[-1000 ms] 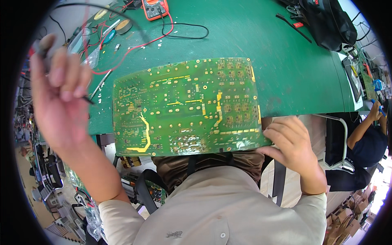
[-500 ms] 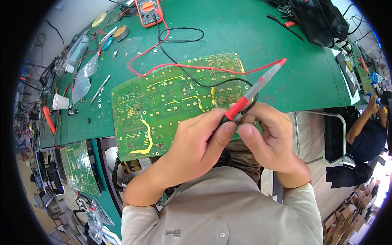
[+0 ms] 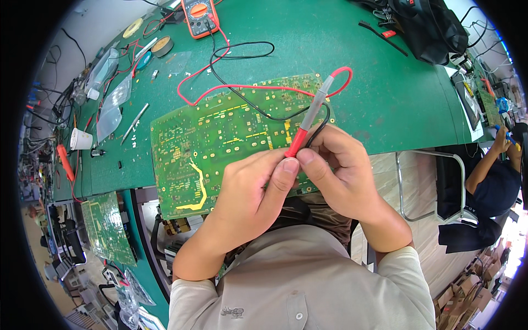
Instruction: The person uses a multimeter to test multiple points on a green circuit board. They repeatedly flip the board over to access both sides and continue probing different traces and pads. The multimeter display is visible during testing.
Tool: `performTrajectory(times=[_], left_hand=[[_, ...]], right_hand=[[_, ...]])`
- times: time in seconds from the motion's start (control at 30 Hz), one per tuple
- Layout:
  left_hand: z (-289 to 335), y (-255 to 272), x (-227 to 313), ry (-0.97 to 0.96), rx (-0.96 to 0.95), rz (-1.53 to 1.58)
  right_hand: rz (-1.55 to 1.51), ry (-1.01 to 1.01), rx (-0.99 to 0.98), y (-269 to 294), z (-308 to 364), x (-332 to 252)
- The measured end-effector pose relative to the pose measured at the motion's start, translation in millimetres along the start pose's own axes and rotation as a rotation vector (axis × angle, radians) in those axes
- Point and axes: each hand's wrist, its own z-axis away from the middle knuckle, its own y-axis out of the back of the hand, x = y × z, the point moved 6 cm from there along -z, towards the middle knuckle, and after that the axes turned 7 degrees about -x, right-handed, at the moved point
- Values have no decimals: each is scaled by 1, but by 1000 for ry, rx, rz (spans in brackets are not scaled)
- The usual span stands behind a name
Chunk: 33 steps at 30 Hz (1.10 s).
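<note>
Left hand (image 3: pixel 250 184) pinches the red probe (image 3: pixel 309 122), tilted toward one o'clock, right hand (image 3: pixel 345 175) curled alongside (its hold unclear), seemingly a probe-readying step calling next for steady fingers.

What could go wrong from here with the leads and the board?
The board overhangs the near edge of the table; a downward bump might tip it. The red lead and black lead pass over the board, so they might snag or tangle. Both run to the multimeter; a hard pull could drag it.
</note>
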Motion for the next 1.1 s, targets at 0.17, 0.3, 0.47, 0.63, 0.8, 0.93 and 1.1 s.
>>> performTrajectory(times=[0.17,0.3,0.47,0.63,0.8,0.93,1.1], left_hand=[[-3,11,-12,-60,103,51],[5,11,-36,172,90,444],[13,17,-56,233,-12,943],[23,20,-57,71,-17,1350],[32,89,-47,-231,102,1333],[61,139,-29,-426,300,1121],[71,117,-23,-332,189,778]], right_hand=[[-205,-102,-43,1,0,-6],[-519,-255,-1,11,7,-10],[-588,-233,-87,38,7,-9],[-681,-357,-69,72,25,6],[-988,-301,104,122,27,22],[-1327,34,261,169,18,-6],[-1051,158,481,177,32,-22]])
